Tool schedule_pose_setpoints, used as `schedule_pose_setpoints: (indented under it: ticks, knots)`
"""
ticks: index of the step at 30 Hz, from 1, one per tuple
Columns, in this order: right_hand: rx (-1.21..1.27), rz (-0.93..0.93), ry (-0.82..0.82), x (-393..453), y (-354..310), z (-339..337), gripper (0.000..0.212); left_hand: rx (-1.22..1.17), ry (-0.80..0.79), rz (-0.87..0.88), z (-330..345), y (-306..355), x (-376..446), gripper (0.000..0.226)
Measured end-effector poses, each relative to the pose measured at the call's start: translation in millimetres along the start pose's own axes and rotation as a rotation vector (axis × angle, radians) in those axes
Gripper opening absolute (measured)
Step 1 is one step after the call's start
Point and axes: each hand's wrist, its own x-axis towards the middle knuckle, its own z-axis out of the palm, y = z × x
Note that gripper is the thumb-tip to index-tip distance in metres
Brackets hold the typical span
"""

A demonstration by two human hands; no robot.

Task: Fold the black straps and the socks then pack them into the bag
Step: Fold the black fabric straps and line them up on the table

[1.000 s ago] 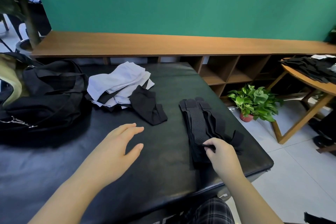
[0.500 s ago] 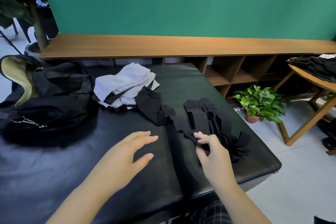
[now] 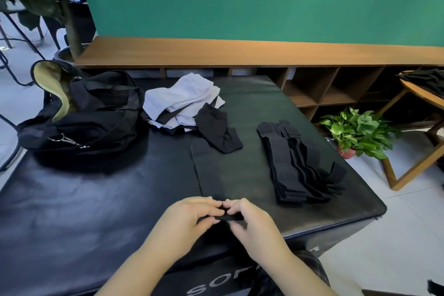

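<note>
Head view shows the left hand (image 3: 192, 215) and right hand (image 3: 249, 220) pinching the near end of one black strap (image 3: 207, 170), laid flat lengthwise on the padded table (image 3: 96, 199), probably to start folding it.

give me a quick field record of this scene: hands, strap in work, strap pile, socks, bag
left hand: pinches near end of the single strap
right hand: pinches the same end
strap: lies flat, stretched away from the hands
strap pile: stacked to the right, untouched
socks: heaped white and black, beside the bag
bag: open, at the mat's far left
mat: black, carries everything
</note>
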Motion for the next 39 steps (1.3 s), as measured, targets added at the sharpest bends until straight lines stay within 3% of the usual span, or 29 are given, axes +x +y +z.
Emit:
schedule_pose_setpoints:
  ticks: [5,12,16,20,21,24,25,27,29,31,35,39]
  knots:
    - [-0.266,-0.019,-0.202,3,16,9,0.048,-0.012,0.004,-0.027,3,-15,-15,0.024]
    - [-0.422,-0.123,-0.338,20,19,24,0.045,0.060,-0.088,-0.043,-3,-39,-36,0.026]
    - [-0.400,-0.172,-0.304,27,17,34,0.039,0.104,-0.112,-0.075,-8,-48,-44,0.029]
    - [-0.323,-0.237,-0.105,29,20,40,0.028,0.111,-0.031,-0.116,-7,-48,-46,0.023]
    - [-0.310,-0.241,-0.092,31,19,39,0.030,0.095,-0.035,-0.135,-7,-46,-45,0.032]
    - [-0.318,-0.235,-0.157,37,12,35,0.045,0.105,-0.048,-0.161,-4,-43,-40,0.092]
    - [-0.348,-0.246,-0.202,40,11,34,0.052,0.132,-0.058,-0.170,-3,-42,-39,0.095]
    - [-0.405,-0.239,-0.316,46,8,31,0.065,0.183,-0.084,-0.182,-1,-42,-37,0.070]
    - [-0.494,-0.219,-0.423,51,8,29,0.063,0.228,-0.118,-0.177,1,-43,-37,0.048]
    - [-0.569,-0.193,-0.497,56,9,30,0.056,0.254,-0.117,-0.167,3,-45,-39,0.044]
    - [-0.630,-0.158,-0.522,69,6,34,0.059,0.257,-0.123,-0.116,4,-52,-41,0.075]
    - [-0.667,-0.132,-0.538,88,3,41,0.057,0.247,-0.139,-0.082,2,-57,-42,0.091]
